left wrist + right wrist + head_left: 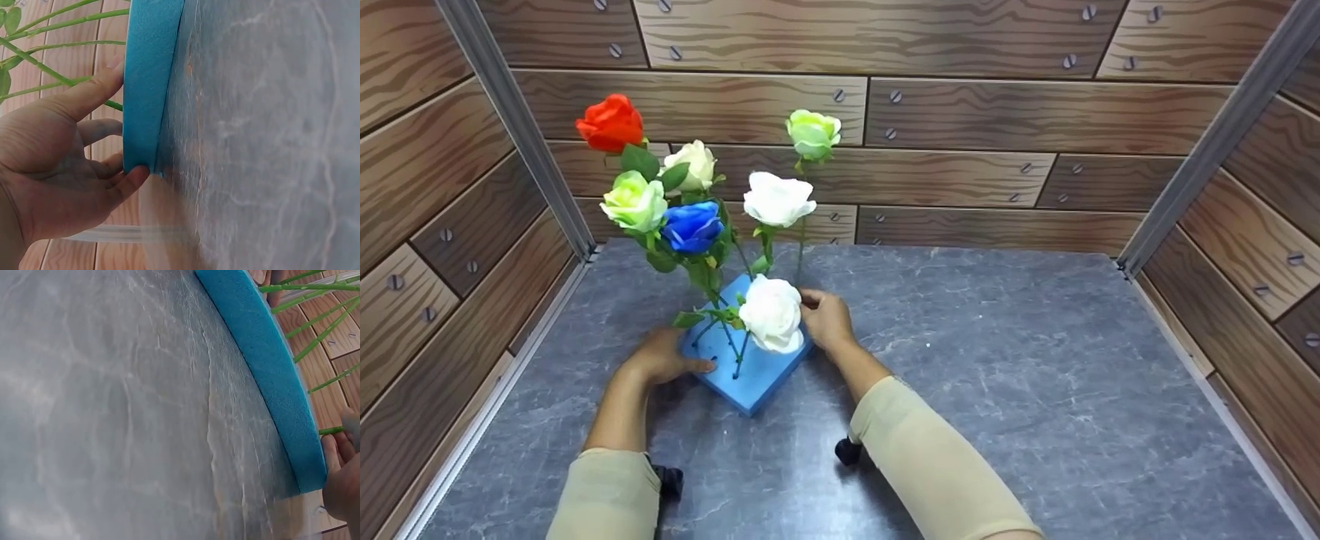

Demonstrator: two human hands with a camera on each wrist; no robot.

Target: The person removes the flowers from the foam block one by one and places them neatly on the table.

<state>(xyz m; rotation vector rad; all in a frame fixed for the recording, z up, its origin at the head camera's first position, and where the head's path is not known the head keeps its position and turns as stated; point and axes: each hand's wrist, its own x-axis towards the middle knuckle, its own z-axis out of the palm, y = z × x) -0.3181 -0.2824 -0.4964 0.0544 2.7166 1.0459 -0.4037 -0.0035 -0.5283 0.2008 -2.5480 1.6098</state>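
A blue foam block (pixel 769 379) lies flat on the table with several artificial roses standing in it by their green stems. My left hand (pixel 660 358) grips the block's left side, thumb over the top face; the left wrist view shows its little finger at a corner. At the far right corner, my right hand (pixel 829 321) pinches a stem (pixel 332 430) low down, close to the foam. That stem leads up to a pale green rose (pixel 813 135). A white rose (pixel 772 313) leans over the block and partly covers the right fingertips in the head view.
Clustered at the left are a red rose (pixel 611 124), a cream rose (pixel 692 165), a yellow-green rose (pixel 634 201) and a blue rose (pixel 692 227). Another white rose (pixel 778 199) stands behind. Wood-patterned walls (pixel 960 112) enclose the grey marbled table (pixel 997 360).
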